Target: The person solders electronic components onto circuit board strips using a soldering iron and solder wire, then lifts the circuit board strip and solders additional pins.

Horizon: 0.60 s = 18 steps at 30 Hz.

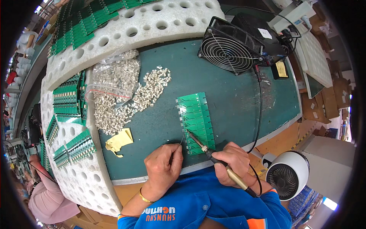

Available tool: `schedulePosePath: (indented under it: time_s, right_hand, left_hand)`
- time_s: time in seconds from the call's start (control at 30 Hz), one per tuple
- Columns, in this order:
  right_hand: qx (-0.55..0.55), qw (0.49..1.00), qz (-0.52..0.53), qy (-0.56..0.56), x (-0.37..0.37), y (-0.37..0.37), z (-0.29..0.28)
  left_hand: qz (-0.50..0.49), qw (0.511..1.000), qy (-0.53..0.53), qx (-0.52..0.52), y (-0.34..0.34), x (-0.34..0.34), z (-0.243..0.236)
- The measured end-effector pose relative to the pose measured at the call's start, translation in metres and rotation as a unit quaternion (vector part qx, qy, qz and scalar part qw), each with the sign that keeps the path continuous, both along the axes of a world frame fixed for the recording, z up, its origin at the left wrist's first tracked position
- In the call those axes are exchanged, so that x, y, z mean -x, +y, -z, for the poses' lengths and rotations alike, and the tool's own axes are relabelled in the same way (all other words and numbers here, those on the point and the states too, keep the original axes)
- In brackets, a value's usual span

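A green circuit board panel [197, 114] lies on the green bench mat, with small pins sticking out along its left edge. My right hand [233, 162] is closed around a soldering iron [236, 178] with a gold and black handle. The iron's tip points up and left, at the pins on the panel's left side. Close by, my left hand [164, 164] pinches a thin solder wire [182, 139], whose end reaches toward the iron's tip. Whether wire and tip touch is too small to tell.
A pile of small white connectors [114, 114] lies left of the panel, beside a clear bag [116, 74] of more. Yellow paper [119, 141] sits below. White foam trays [82, 173] hold several boards. A black fan [228, 51] stands at the back; the iron's cable [260, 114] hangs right.
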State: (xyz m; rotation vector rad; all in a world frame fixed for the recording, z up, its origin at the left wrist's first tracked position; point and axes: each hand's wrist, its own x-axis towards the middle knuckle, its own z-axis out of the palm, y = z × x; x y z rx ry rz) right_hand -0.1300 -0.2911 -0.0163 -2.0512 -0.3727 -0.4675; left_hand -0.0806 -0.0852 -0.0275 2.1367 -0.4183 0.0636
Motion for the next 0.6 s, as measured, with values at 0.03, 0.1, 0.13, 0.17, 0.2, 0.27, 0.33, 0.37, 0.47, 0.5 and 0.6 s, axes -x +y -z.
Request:
schedulePosePath:
  time_s: [0.03,0.1,0.13,0.17,0.2,0.27,0.33,0.37,0.47,0.5,0.6]
  right_hand:
    - [0.001,1.0,0.0,-0.001,0.0004,0.0004,0.0]
    - [0.002,1.0,0.001,-0.001,0.0012,0.0005,0.0002]
    - [0.006,1.0,-0.004,-0.005,0.0014,0.0001,0.001]
    - [0.009,1.0,-0.009,-0.008,0.0016,-0.0001,0.0015]
    - [0.009,1.0,-0.009,-0.008,0.0016,0.0002,0.0014]
    - [0.019,1.0,-0.007,-0.017,0.0015,0.001,0.0014]
    - [0.019,1.0,-0.01,-0.015,0.002,0.0006,0.0016]
    - [0.019,1.0,-0.012,-0.012,0.0023,0.0003,0.0016]
    - [0.013,1.0,-0.014,-0.012,0.0031,0.0,0.0031]
    - [0.013,1.0,-0.014,-0.012,0.0032,0.0,0.0037]
    - [0.009,1.0,-0.015,-0.016,0.0034,-0.0001,0.0048]
  left_hand:
    - [0.001,1.0,0.0,0.0,-0.0001,0.0,-0.0002]
    - [-0.002,1.0,0.0,0.009,-0.0006,0.0,-0.0005]
    - [-0.002,1.0,0.0,0.009,-0.0009,0.0002,-0.0007]
    - [-0.007,1.0,0.004,0.011,-0.0013,0.0003,-0.001]
    - [-0.012,1.0,0.008,0.013,-0.0016,0.0004,-0.0012]
    - [-0.011,1.0,0.012,0.014,-0.0016,0.0,-0.0019]
    - [-0.01,1.0,0.016,0.015,-0.0016,-0.0004,-0.0018]
    - [-0.009,1.0,0.012,0.014,-0.0017,-0.0006,-0.0015]
    - [-0.007,1.0,0.01,0.014,-0.0017,-0.0005,-0.0019]
    - [-0.006,1.0,0.012,0.015,-0.0018,-0.0004,-0.0021]
    - [-0.008,1.0,0.011,0.02,-0.0024,-0.0007,-0.0011]
